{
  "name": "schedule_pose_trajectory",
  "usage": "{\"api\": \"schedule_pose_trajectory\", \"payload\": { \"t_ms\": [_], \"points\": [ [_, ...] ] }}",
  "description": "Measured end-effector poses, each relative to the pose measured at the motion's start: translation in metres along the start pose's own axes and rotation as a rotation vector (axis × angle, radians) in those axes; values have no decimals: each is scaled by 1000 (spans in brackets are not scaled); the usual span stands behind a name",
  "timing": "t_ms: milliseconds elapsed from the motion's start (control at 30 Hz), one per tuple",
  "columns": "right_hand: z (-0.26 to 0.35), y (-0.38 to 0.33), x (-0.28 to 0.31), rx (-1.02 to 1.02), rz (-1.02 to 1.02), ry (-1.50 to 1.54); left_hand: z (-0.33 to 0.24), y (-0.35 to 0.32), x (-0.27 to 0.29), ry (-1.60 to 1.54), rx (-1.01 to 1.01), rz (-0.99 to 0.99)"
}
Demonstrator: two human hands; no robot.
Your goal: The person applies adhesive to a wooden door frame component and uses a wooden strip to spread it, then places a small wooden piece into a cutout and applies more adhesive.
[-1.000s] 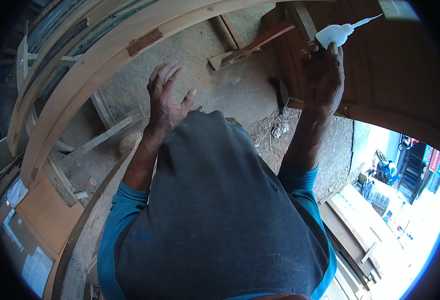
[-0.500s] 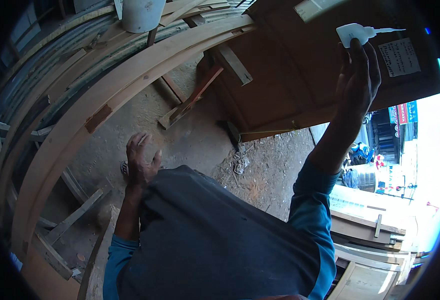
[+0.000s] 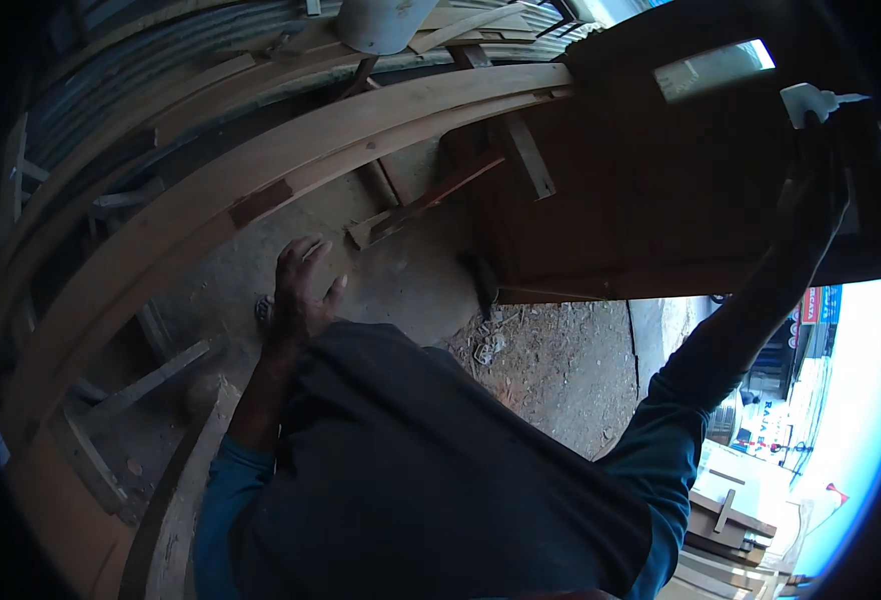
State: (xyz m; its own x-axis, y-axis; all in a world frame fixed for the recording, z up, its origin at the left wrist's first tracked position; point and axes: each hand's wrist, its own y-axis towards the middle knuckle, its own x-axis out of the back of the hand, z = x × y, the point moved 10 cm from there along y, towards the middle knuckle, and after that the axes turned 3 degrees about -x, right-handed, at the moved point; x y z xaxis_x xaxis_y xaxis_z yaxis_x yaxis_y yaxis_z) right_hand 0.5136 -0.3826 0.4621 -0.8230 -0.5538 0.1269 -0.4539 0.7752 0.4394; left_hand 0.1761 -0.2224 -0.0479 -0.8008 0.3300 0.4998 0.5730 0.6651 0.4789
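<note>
My right hand (image 3: 813,185) is stretched out to the far right and grips a small white squeeze bottle (image 3: 806,103) with a long thin nozzle, which points right. Behind it stands a large brown wooden panel (image 3: 600,200) with a light rectangular patch (image 3: 710,72) on it. Low in front of my body, my left hand (image 3: 305,285) hangs with bent, parted fingers and nothing in it. Beyond that hand a long pale wooden beam (image 3: 360,135) runs across the left side, with a darker patch (image 3: 261,203) on its face.
A white bucket (image 3: 385,22) stands at the top, near corrugated metal sheeting (image 3: 200,50). A reddish wooden brace (image 3: 445,195) leans by the panel. Wood shavings and debris (image 3: 530,355) lie on the ground. Stacked boards (image 3: 725,540) are at the lower right, beside a bright street.
The view has shifted, and most of the scene sits lower and further right. My right hand has moved further right with the bottle, still in front of the panel. My left hand keeps its pose.
</note>
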Motion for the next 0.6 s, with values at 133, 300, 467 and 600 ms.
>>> {"api": "schedule_pose_trajectory", "payload": {
  "t_ms": [133, 300, 467, 600],
  "points": [
    [15, -33, -51, -18, 89, 245, 19, -6, 32, 123, 57, -58],
    [194, -33, -56, -1419, 169, 1551, 56, -19, 89, 550, 224, -18],
    [384, -56, -52, -1545, 394, 2096, 99, -25, 130, 800, 363, 49],
    [505, -55, -5, -1536, 663, 2536, 119, -24, 143, 881, 380, 65]
  ]
}}
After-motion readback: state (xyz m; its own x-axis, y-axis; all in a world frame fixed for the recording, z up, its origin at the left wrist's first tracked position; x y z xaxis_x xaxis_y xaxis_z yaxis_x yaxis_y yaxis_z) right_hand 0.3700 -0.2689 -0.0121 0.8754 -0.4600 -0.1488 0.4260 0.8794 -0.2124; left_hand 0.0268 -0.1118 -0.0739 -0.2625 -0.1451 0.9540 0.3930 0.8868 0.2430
